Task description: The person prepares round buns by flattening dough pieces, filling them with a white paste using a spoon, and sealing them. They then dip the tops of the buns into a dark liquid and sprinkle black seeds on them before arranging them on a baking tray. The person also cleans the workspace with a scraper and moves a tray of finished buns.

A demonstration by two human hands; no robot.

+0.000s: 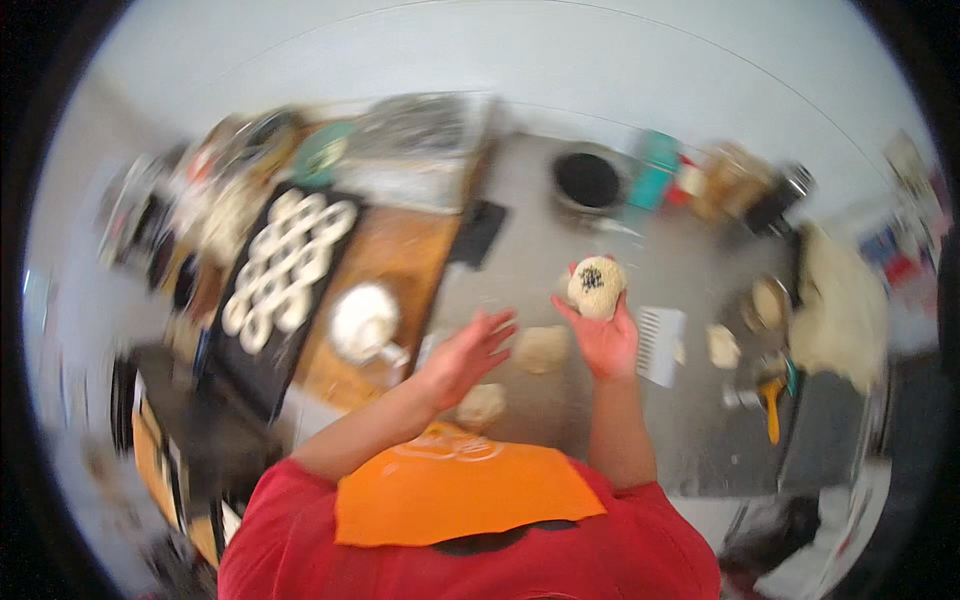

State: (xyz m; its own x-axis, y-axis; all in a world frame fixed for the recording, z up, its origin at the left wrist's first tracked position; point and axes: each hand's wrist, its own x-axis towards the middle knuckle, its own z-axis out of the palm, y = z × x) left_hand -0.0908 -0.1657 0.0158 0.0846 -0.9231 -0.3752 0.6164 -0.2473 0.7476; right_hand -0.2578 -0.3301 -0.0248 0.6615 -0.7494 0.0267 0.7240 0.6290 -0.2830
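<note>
My right hand holds up a round piece of dough coated with pale seeds, with a patch of black seeds on top. To its left, my left hand is raised over the worktop, palm turned inward, its fingers apart and nothing in it. Between and below my hands lie a flat, pale dough piece and a second rounded one close to my orange apron. A white comb-like scraper rests just right of my right wrist. The picture is blurred.
Ring-shaped dough pieces fill a black tray at left, beside a bowl of white powder on a wooden board. A dark round container stands at the back. At right are an orange-handled tool, dough scraps and a pale cloth.
</note>
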